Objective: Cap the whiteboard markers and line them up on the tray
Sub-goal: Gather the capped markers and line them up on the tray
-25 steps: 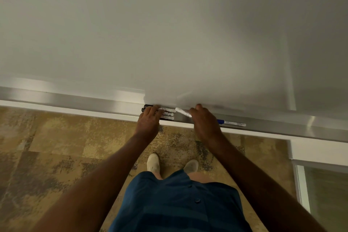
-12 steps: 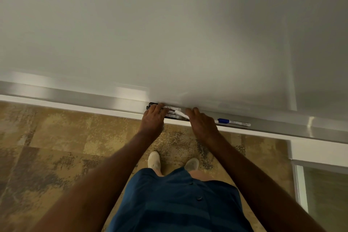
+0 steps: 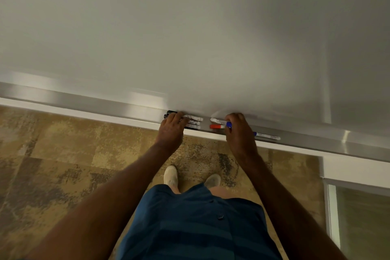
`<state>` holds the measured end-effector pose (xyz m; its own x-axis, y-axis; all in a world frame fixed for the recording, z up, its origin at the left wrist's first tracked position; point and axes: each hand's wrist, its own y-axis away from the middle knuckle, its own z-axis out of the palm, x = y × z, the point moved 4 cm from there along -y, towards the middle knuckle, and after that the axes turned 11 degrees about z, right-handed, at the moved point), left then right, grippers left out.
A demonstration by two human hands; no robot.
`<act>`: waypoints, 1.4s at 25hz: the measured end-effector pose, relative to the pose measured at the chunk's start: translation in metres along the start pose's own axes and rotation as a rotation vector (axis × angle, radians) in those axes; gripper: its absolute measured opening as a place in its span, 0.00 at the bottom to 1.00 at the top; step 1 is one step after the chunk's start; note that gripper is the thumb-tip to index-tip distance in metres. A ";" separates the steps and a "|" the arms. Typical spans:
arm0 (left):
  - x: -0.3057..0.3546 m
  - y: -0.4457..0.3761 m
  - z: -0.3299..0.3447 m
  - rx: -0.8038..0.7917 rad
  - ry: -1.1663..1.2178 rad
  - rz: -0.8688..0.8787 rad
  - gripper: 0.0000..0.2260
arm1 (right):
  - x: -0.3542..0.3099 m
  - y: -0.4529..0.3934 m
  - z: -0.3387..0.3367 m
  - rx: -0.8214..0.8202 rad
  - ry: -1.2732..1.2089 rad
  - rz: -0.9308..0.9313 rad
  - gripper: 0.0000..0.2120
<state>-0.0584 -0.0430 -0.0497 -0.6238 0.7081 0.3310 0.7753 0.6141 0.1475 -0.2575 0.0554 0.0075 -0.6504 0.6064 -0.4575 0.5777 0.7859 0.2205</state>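
Along the foot of the whiteboard runs the metal tray [image 3: 101, 106]. Three black-capped markers [image 3: 193, 122] lie side by side on it, and my left hand [image 3: 172, 131] rests its fingers on their capped ends. To their right, my right hand [image 3: 240, 133] pinches a white marker with a blue part [image 3: 220, 121] that points left. Just in front of that one lies a red-capped marker [image 3: 215, 126]. Another blue marker [image 3: 267, 136] lies on the tray to the right of my right hand.
The whiteboard [image 3: 190, 38] fills the upper view. Below the tray are patterned brown carpet [image 3: 63, 164] and my shoes [image 3: 171, 175]. A white frame with a glass panel [image 3: 358, 217] stands at the lower right.
My right hand has moved right, away from the black markers, opening a gap. A red-capped marker and the white marker with a blue part now show beside it. My left hand stays put.
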 end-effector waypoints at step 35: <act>0.002 0.001 0.001 0.050 0.011 -0.002 0.23 | 0.117 -0.016 -0.001 -0.011 0.341 0.257 0.15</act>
<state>-0.0591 -0.0403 -0.0498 -0.6238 0.7031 0.3413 0.7682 0.6321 0.1019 -0.3438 0.1137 -0.0486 -0.6128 0.7866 -0.0756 0.7382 0.6040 0.3005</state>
